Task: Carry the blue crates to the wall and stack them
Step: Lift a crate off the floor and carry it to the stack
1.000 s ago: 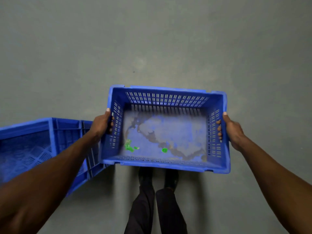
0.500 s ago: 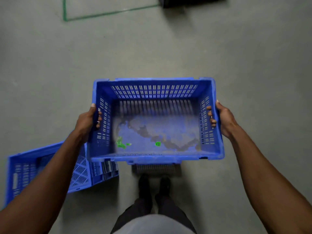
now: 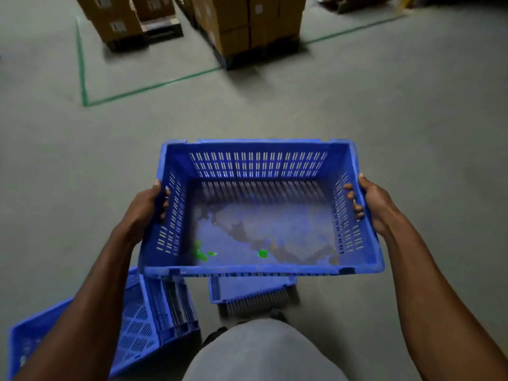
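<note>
The person is holding a blue crate (image 3: 261,207) up off the grey floor (image 3: 412,119), the left hand (image 3: 144,207) gripping its left wall and the right hand (image 3: 371,202) gripping its right wall, fingers curling through the handle slots. Below the held crate, a second crate (image 3: 253,291) is sitting on the floor, and a third crate (image 3: 143,320) is lying tilted to its lower left. Stacked cardboard boxes (image 3: 247,20) are standing well beyond it.

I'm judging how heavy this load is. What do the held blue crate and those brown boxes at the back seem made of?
The held crate looks like rigid moulded plastic, matte blue: uniform colour, neat rows of ventilation slots, a thick rim. Its floor is stained, with green scraps. Left hand and right hand grip its short sides. The brown boxes look like corrugated cardboard, dull tan with small labels, though blur leaves this uncertain.
</note>
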